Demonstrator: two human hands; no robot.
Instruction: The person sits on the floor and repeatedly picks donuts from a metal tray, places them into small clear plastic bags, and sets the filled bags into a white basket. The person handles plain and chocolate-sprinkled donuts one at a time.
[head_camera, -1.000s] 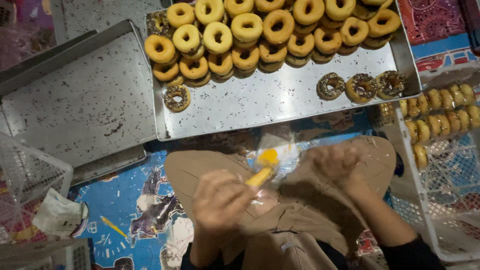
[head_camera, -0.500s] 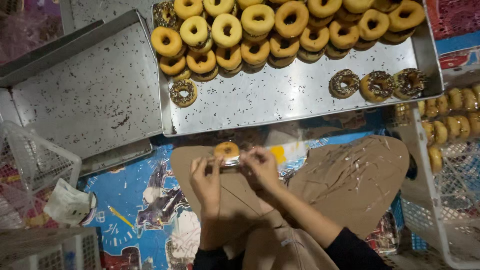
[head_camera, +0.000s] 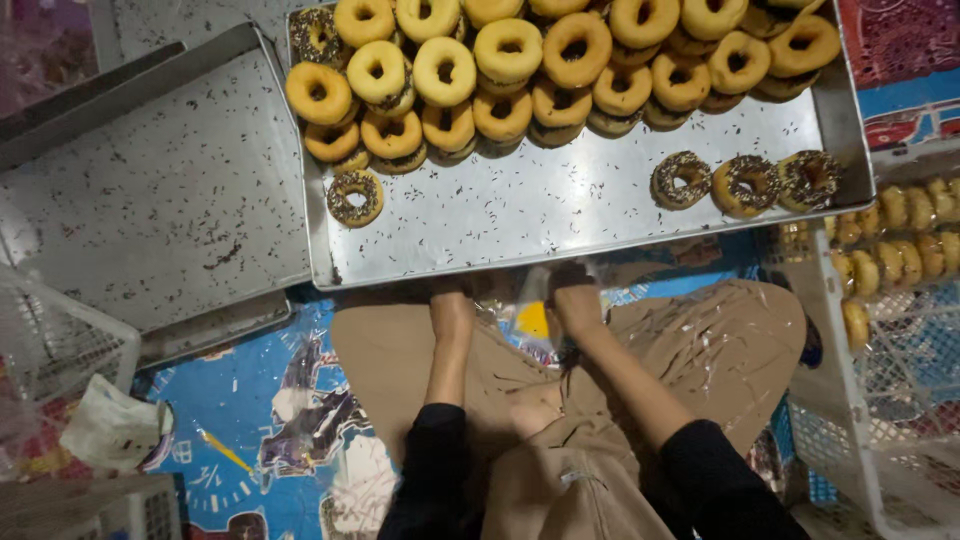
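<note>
Hands, left hand (head_camera: 452, 312) and right hand (head_camera: 576, 303), pinch a clear plastic bag (head_camera: 530, 310) below a steel tray (head_camera: 560, 215) where few sprinkled doughnuts (head_camera: 745, 183) join many plain doughnuts (head_camera: 508, 50).

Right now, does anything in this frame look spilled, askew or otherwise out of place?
Yes. Dark sprinkles are scattered loose over the bare part of the metal tray and over the empty tray beside it. One sprinkled doughnut sits alone, apart from the other three. Both hands are at the tray's near edge.
</note>
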